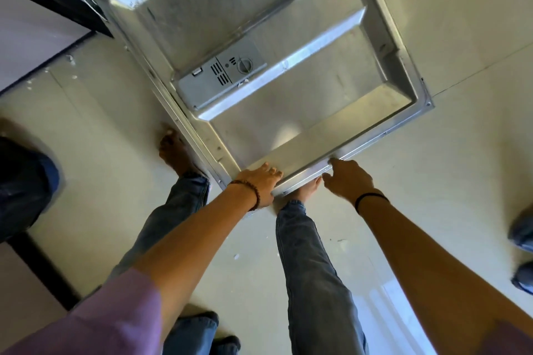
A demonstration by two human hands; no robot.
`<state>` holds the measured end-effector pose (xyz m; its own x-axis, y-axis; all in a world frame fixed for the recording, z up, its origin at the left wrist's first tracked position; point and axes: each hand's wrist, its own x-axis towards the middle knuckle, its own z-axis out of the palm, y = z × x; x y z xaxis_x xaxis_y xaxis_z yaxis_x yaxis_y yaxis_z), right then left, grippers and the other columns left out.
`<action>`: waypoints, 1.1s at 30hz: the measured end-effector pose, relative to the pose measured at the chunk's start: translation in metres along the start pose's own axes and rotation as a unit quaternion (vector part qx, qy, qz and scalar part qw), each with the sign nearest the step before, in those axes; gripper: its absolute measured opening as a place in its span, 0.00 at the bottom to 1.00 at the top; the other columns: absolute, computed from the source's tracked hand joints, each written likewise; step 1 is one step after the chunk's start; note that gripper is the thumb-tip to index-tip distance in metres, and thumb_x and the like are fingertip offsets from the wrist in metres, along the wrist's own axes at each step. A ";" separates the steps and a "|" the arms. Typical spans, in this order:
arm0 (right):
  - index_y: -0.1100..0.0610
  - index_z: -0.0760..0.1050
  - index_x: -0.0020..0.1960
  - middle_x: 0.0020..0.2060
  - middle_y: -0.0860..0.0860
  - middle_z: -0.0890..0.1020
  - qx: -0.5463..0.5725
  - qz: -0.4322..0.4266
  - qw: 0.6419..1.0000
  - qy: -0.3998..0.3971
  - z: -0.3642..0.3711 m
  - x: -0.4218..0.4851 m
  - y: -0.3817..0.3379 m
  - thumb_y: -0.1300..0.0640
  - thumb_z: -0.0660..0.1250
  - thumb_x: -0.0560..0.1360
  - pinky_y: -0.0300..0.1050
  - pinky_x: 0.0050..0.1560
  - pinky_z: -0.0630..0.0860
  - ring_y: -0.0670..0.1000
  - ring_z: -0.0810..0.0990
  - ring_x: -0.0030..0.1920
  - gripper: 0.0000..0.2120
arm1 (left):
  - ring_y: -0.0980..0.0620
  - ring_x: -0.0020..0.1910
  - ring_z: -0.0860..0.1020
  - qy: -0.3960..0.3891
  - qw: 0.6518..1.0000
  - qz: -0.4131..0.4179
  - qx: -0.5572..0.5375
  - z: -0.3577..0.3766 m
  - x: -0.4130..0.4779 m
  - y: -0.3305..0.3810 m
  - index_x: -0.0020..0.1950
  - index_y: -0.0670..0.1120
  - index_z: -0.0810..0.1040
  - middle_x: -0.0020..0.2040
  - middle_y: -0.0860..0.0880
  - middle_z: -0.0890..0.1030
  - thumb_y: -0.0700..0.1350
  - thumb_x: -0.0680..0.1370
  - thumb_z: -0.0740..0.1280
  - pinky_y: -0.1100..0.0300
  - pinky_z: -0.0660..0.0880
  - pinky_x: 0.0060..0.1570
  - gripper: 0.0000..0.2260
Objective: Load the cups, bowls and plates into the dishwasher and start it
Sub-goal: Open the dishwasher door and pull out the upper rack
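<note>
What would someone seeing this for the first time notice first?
The open dishwasher door fills the upper middle of the view, its shiny steel inner face turned up, with the grey detergent dispenser set near its centre. At the door's near edge, the left hand and the right hand both hold the rim. A bare foot stands on the pale floor beside the door.
</note>
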<state>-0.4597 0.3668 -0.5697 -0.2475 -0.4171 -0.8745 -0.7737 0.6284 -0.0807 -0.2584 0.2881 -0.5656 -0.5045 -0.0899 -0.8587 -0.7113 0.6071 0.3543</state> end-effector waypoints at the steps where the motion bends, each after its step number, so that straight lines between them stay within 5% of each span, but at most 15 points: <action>1: 0.55 0.70 0.70 0.62 0.58 0.79 0.012 -0.010 1.000 0.021 -0.006 -0.008 -0.012 0.51 0.62 0.80 0.53 0.61 0.75 0.58 0.78 0.61 0.20 | 0.45 0.77 0.55 0.015 1.000 -0.001 -0.012 -0.008 -0.007 0.000 0.78 0.49 0.52 0.78 0.46 0.55 0.47 0.81 0.59 0.45 0.64 0.69 0.27; 15: 0.55 0.74 0.67 0.59 0.55 0.82 0.050 -0.216 0.962 0.159 -0.161 -0.076 -0.221 0.53 0.63 0.80 0.47 0.55 0.75 0.56 0.80 0.59 0.16 | 0.47 0.66 0.74 0.317 0.936 -0.070 -0.137 -0.180 -0.143 -0.060 0.76 0.50 0.57 0.76 0.47 0.63 0.47 0.80 0.62 0.53 0.76 0.57 0.26; 22: 0.52 0.72 0.69 0.63 0.53 0.80 0.041 -0.308 0.922 0.231 -0.248 -0.104 -0.314 0.53 0.63 0.81 0.52 0.62 0.76 0.55 0.78 0.62 0.17 | 0.46 0.69 0.71 0.401 0.905 -0.086 -0.114 -0.261 -0.219 -0.118 0.78 0.48 0.51 0.79 0.45 0.51 0.48 0.79 0.64 0.54 0.75 0.60 0.32; 26: 0.57 0.73 0.67 0.62 0.56 0.79 0.020 -0.391 0.836 0.384 -0.300 -0.122 -0.362 0.59 0.65 0.78 0.55 0.57 0.80 0.58 0.78 0.62 0.17 | 0.48 0.76 0.58 0.504 0.859 -0.078 -0.048 -0.306 -0.258 -0.150 0.78 0.46 0.52 0.79 0.45 0.53 0.46 0.79 0.64 0.55 0.58 0.73 0.32; 29: 0.62 0.72 0.68 0.66 0.60 0.76 0.016 -0.448 0.746 0.492 -0.340 -0.126 -0.393 0.64 0.66 0.77 0.50 0.60 0.76 0.60 0.75 0.65 0.20 | 0.46 0.75 0.61 0.637 0.766 -0.056 0.069 -0.337 -0.281 -0.179 0.75 0.44 0.63 0.75 0.43 0.63 0.42 0.76 0.64 0.50 0.55 0.74 0.27; 31: 0.61 0.68 0.73 0.72 0.59 0.70 -0.014 -0.455 0.732 0.508 -0.362 -0.122 -0.407 0.62 0.65 0.78 0.50 0.66 0.70 0.60 0.69 0.71 0.23 | 0.45 0.75 0.61 0.673 0.729 -0.067 0.108 -0.356 -0.290 -0.196 0.74 0.43 0.64 0.75 0.43 0.64 0.43 0.76 0.61 0.48 0.55 0.74 0.26; 33: 0.56 0.61 0.77 0.77 0.58 0.61 -0.073 -0.427 0.763 0.480 -0.377 -0.114 -0.416 0.59 0.65 0.79 0.56 0.71 0.64 0.59 0.59 0.77 0.29 | 0.44 0.75 0.61 0.656 0.742 -0.111 0.084 -0.369 -0.295 -0.209 0.76 0.42 0.61 0.75 0.42 0.62 0.44 0.76 0.61 0.49 0.55 0.74 0.28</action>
<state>-0.3296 -0.0947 -0.2566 0.1248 -0.9661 0.2261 -0.9310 -0.1929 -0.3101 -0.1415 -0.1042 -0.2498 -0.5055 -0.8264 0.2482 -0.8322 0.5429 0.1126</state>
